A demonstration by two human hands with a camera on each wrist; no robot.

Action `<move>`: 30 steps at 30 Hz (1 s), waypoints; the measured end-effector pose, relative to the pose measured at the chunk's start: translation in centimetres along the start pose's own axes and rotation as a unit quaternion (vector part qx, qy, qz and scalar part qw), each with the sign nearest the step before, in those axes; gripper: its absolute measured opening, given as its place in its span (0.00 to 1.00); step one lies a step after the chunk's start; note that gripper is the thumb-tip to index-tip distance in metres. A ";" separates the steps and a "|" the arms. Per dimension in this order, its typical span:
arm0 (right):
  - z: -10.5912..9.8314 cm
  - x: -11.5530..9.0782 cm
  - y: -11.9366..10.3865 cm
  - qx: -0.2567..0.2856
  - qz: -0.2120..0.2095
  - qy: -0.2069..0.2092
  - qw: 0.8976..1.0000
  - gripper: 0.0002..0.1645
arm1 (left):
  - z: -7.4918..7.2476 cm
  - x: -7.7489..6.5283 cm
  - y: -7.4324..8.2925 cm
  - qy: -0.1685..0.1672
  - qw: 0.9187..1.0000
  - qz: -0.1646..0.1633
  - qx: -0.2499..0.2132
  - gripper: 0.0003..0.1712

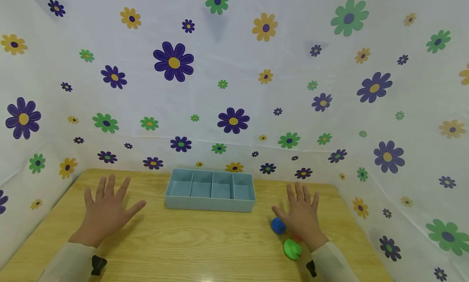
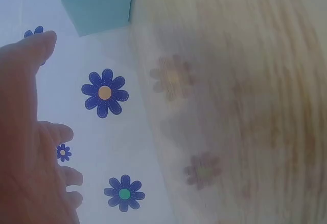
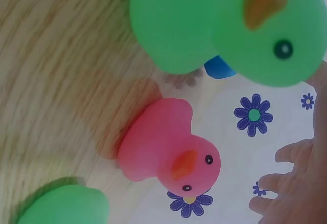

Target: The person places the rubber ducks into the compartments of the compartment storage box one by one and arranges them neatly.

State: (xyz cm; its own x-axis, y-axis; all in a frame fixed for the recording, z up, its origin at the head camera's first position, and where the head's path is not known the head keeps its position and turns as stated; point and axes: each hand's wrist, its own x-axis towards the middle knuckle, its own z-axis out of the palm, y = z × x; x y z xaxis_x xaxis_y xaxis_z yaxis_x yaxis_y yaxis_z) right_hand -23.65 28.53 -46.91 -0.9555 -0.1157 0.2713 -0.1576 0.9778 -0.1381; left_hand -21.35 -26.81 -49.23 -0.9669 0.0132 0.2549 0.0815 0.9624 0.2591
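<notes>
My left hand (image 1: 106, 210) is held over the left side of the wooden table, fingers spread and holding nothing. On the right side my right hand (image 1: 302, 217) is also spread, its fingers pointing to the back wall. Close by its thumb sits a blue toy (image 1: 278, 226). A green rubber duck (image 3: 179, 24) with an orange beak looms large in the right wrist view, with a pink rubber duck (image 3: 148, 142) near it. In the head view the right hand hides most of the pink duck. Another green rounded toy (image 3: 66, 208) shows at that wrist view's lower edge.
A pale blue tray (image 1: 210, 204) with several compartments stands at the table's back middle, between the hands. The wooden table (image 1: 205, 245) meets white flower-printed sheets (image 1: 143, 99) at the back and sides.
</notes>
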 end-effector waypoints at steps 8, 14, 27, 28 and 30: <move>0.4 0.1 0.1 0.005 -0.003 0.000 1.000 0.58 | -0.4 0.2 0.1 -0.014 1.000 -0.007 -0.001 0.60; 0.5 0.1 0.2 0.004 -0.003 -0.006 1.000 0.58 | -0.3 0.2 0.1 -0.019 1.000 -0.005 0.003 0.60; 0.0 0.4 -1.8 0.193 0.021 -0.074 0.978 0.42 | -0.1 1.2 2.1 -0.074 0.986 0.010 -0.152 0.55; -0.1 0.6 -2.2 0.230 0.031 -0.083 0.969 0.39 | 0.0 1.5 2.6 -0.087 0.976 0.004 -0.201 0.54; 0.0 1.0 -3.4 0.287 0.051 -0.096 0.952 0.33 | 0.2 1.9 3.6 -0.113 0.948 -0.019 -0.298 0.52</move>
State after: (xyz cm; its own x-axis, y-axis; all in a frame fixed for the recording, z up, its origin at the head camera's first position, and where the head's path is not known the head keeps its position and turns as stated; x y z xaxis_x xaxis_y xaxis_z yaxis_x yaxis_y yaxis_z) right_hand -24.12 25.10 -46.20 -0.9924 -0.1090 0.0571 -0.1191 0.7350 -0.6675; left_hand -22.89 -23.24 -47.97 -0.9935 0.1042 0.0452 0.1017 0.6398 0.7618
